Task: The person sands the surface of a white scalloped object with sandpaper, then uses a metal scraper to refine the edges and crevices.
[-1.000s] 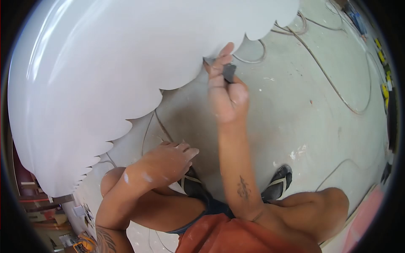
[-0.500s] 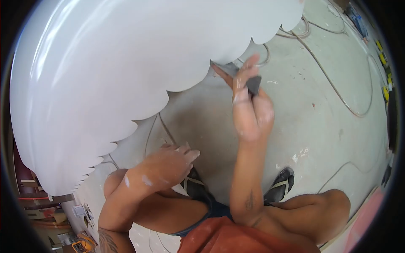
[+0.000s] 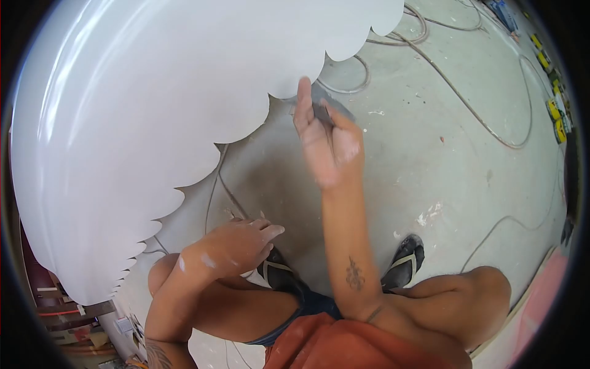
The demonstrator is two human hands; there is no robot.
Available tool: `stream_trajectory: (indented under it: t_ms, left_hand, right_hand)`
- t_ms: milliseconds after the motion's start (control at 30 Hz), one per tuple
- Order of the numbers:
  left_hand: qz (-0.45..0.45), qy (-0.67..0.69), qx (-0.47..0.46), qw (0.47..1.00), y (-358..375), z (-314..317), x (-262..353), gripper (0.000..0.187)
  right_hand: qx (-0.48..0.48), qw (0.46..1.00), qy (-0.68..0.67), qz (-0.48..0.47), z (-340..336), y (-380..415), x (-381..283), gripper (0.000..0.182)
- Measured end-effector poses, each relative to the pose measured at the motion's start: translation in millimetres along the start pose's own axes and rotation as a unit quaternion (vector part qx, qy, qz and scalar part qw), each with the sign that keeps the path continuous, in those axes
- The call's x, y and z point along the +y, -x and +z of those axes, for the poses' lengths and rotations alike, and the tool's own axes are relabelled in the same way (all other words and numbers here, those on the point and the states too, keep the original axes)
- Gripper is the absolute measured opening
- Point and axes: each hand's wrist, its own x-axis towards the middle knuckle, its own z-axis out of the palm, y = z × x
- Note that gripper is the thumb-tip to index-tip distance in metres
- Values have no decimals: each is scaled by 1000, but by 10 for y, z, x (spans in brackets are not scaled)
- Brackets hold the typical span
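Note:
A large glossy white panel (image 3: pixel 172 92) with a scalloped edge fills the upper left. My right hand (image 3: pixel 326 141), dusted with white, is raised by that edge, palm up. A folded dark grey piece of sandpaper (image 3: pixel 321 114) is pinched between its fingers, and more grey material shows behind them near the panel's underside. Whether it touches the panel I cannot make out. My left hand (image 3: pixel 243 238), also dusty, hangs lower down over my knee, its fingers loosely bent and apart with nothing in them.
A hose (image 3: pixel 467 92) loops across the pale, paint-spotted floor (image 3: pixel 424 166) on the right. Several yellow-and-black cans (image 3: pixel 553 111) line the far right side. Dark flip-flops (image 3: pixel 405 261) are on my feet. Clutter stands at the lower left.
My right hand has moved left and slightly up along the scalloped edge with the sandpaper. My head view has shifted a little. My left hand has stayed nearly in place.

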Motion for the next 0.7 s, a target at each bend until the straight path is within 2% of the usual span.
stream_trajectory:
  t_ms: [133,200,233,300,333,367,400,433,500,533,600,633,700]
  left_hand:
    - [-11,-30,19,999,-33,-39,14,42]
    - [-1,-16,7,1000,-62,-67,49,43]
    - [2,-22,4,1000,-80,-79,29,43]
    - [13,-47,25,998,-82,-8,-15,39]
    - [12,-42,24,999,-60,-9,-16,39]
    - [9,-42,37,998,-47,-40,-24,39]
    - [8,-44,50,998,-54,-60,-27,38]
    - [9,-43,47,998,-76,-59,-22,38]
    - [10,-43,49,998,-108,-60,-9,37]
    - [6,-41,44,998,-114,-67,13,37]
    - [-18,-21,-8,1000,-123,-95,83,42]
    - [-23,-17,-10,1000,-131,-86,87,42]
    - [-4,-24,-7,1000,-142,-46,74,42]
  right_hand:
    - [-49,994,87,-45,-158,-100,-13,51]
    - [17,997,68,13,-348,-357,-175,34]
    - [14,998,64,6,-365,-296,-327,34]
    - [-103,950,279,-91,-331,-31,-719,33]
    - [-98,951,280,-87,-287,63,-777,33]
    - [-17,906,411,-100,-215,143,-822,33]
    - [63,838,531,-112,-172,198,-843,34]
    - [66,838,530,-113,-176,229,-824,34]
    - [144,778,611,-40,-236,256,-707,53]
    - [147,779,608,-36,-299,284,-646,53]
    - [86,688,721,10,-394,333,-510,56]
    - [86,689,720,16,-415,342,-438,56]
    - [46,580,813,18,-321,361,-245,58]
